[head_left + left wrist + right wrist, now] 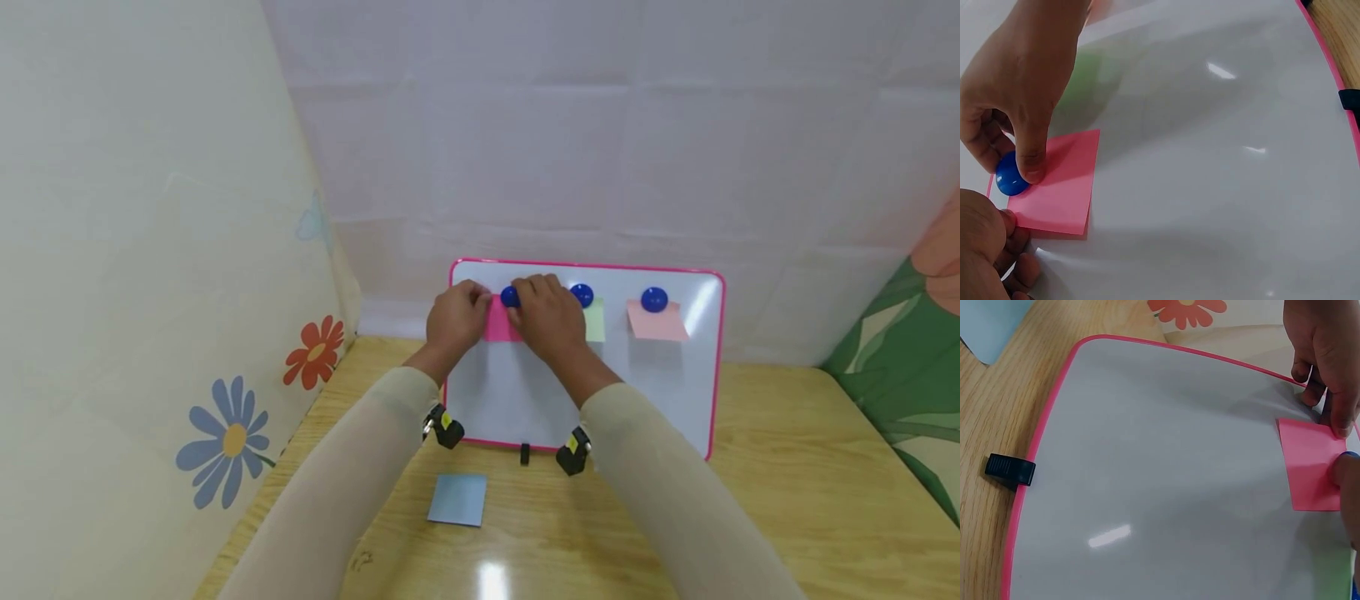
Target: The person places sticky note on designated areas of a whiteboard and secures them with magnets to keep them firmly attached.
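A whiteboard (pixel 517 400) with a pink rim leans against the back wall. At its upper left my left hand (pixel 456 317) pinches the side edge of a bright pink sticky note (pixel 1063 194), which lies against the board. My right hand (pixel 551 321) holds a round blue magnet (pixel 1010 176) between thumb and fingers, at the top of that note. In the right wrist view the left thumb and fingers meet at a corner of the pink note (pixel 1310 465), and the right hand hides most of the magnet.
Further right on the board hang a green note (pixel 595 323) and a light pink note (pixel 658 325), each under a blue magnet. A blue sticky note (pixel 457 500) lies on the wooden table (pixel 787 483). A black clip (pixel 1011 470) sits on the board's bottom edge.
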`<state>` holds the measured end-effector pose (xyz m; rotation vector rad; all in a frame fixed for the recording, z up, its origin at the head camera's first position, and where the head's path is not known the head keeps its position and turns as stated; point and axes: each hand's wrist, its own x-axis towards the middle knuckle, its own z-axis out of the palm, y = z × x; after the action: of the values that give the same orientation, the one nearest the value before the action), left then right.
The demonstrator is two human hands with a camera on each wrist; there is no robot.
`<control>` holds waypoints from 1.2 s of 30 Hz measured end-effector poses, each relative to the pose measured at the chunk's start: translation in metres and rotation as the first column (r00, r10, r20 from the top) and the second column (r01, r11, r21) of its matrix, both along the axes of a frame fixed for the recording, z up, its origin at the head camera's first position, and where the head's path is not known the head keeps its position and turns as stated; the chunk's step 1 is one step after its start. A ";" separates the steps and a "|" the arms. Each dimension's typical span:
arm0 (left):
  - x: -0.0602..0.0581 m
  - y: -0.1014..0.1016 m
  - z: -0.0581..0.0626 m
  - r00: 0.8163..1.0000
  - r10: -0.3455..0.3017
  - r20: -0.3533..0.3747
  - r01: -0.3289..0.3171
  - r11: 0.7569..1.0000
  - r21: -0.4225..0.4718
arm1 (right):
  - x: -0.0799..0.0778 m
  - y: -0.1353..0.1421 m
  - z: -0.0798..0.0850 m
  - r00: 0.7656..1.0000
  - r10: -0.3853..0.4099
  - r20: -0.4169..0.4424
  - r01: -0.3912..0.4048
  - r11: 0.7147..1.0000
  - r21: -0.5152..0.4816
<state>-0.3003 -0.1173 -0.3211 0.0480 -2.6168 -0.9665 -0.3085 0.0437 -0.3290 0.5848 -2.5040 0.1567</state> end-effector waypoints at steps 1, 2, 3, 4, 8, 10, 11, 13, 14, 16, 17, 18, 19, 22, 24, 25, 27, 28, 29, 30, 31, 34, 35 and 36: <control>0.000 0.000 0.000 1.000 0.000 0.000 0.000 1.000 -0.002 | 0.000 0.000 0.000 1.000 -0.001 -0.001 0.001 1.000 0.002; 0.000 0.001 0.000 1.000 -0.001 0.004 0.001 1.000 -0.001 | 0.000 0.000 0.000 1.000 -0.004 -0.002 0.004 1.000 0.004; 0.001 0.001 0.000 1.000 -0.003 0.003 0.003 1.000 -0.002 | 0.000 0.000 0.000 1.000 -0.006 -0.002 0.006 1.000 0.007; 0.001 0.001 0.000 1.000 -0.004 0.002 0.004 1.000 -0.004 | -0.001 0.001 0.000 1.000 -0.009 -0.001 0.009 1.000 0.007; 0.001 0.003 0.000 1.000 -0.012 0.000 0.012 1.000 -0.004 | -0.001 0.001 0.000 1.000 -0.017 0.005 0.017 1.000 0.002; 0.001 0.004 0.000 1.000 -0.013 0.000 0.013 1.000 -0.007 | -0.001 0.001 0.000 1.000 -0.019 0.010 0.019 1.000 -0.001; 0.001 0.004 0.000 1.000 -0.013 -0.001 0.013 1.000 -0.006 | -0.001 0.001 0.000 1.000 -0.021 0.012 0.021 1.000 -0.001; 0.001 0.005 0.000 1.000 -0.012 -0.005 0.012 1.000 -0.007 | -0.001 0.001 0.000 1.000 -0.026 0.016 0.026 1.000 0.005; 0.001 0.005 0.000 1.000 -0.012 -0.006 0.012 1.000 -0.007 | -0.002 0.002 0.000 0.999 -0.029 0.019 0.029 1.000 0.008; 0.001 0.005 0.000 1.000 -0.011 -0.010 0.011 1.000 -0.007 | -0.002 0.002 0.001 0.999 -0.033 0.026 0.033 0.999 0.009; 0.002 0.006 0.000 1.000 -0.011 -0.012 0.011 1.000 -0.006 | -0.002 0.002 0.001 0.999 -0.035 0.032 0.035 0.999 0.010; 0.002 0.006 0.000 1.000 -0.012 -0.013 0.012 1.000 -0.006 | -0.003 0.002 0.001 0.999 -0.037 0.038 0.036 0.999 0.011; 0.002 0.006 0.000 1.000 -0.013 -0.014 0.013 1.000 -0.004 | -0.003 0.002 0.001 0.998 -0.038 0.042 0.037 0.999 0.012; 0.001 0.007 0.000 1.000 -0.013 -0.018 0.013 1.000 -0.003 | -0.004 0.003 0.002 0.997 -0.041 0.059 0.040 0.999 0.011; 0.000 0.008 -0.001 1.000 -0.013 -0.023 0.013 1.000 -0.004 | -0.005 0.004 0.002 0.997 -0.042 0.063 0.041 0.999 0.015; 0.000 0.008 -0.001 1.000 -0.013 -0.025 0.013 1.000 -0.003 | -0.005 0.005 0.002 0.997 -0.042 0.061 0.041 0.999 0.015; -0.001 0.008 -0.002 1.000 -0.012 -0.023 0.012 1.000 -0.003 | -0.005 0.006 0.003 0.997 -0.039 0.060 0.038 0.999 0.014; -0.001 0.008 -0.002 1.000 -0.011 -0.021 0.011 1.000 -0.001 | -0.005 0.006 0.002 0.998 -0.038 0.059 0.038 0.999 0.014; -0.002 0.008 -0.002 1.000 -0.011 -0.019 0.011 1.000 0.000 | -0.005 0.006 0.002 0.998 -0.038 0.059 0.038 0.999 0.013; -0.002 0.008 -0.002 1.000 -0.011 -0.015 0.011 1.000 0.000 | -0.005 0.006 0.003 0.997 -0.039 0.062 0.038 0.999 0.013; -0.002 0.009 -0.002 1.000 -0.011 -0.011 0.011 1.000 0.000 | -0.005 0.006 0.003 0.997 -0.040 0.065 0.040 0.999 0.013; -0.001 0.009 -0.001 1.000 -0.009 -0.011 0.009 1.000 -0.015 | -0.005 0.005 0.004 0.995 -0.050 0.081 0.049 0.999 0.018; -0.001 0.009 0.000 1.000 -0.008 -0.011 0.008 1.000 -0.022 | -0.005 0.005 0.004 0.995 -0.053 0.086 0.051 0.999 0.018; -0.001 0.009 0.001 1.000 -0.007 -0.010 0.007 1.000 -0.027 | -0.005 0.004 0.004 0.994 -0.056 0.090 0.054 0.998 0.020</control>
<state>-0.3013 -0.1082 -0.3206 0.0265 -2.6219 -0.9308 -0.3131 0.0481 -0.3248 0.5257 -2.6086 0.1429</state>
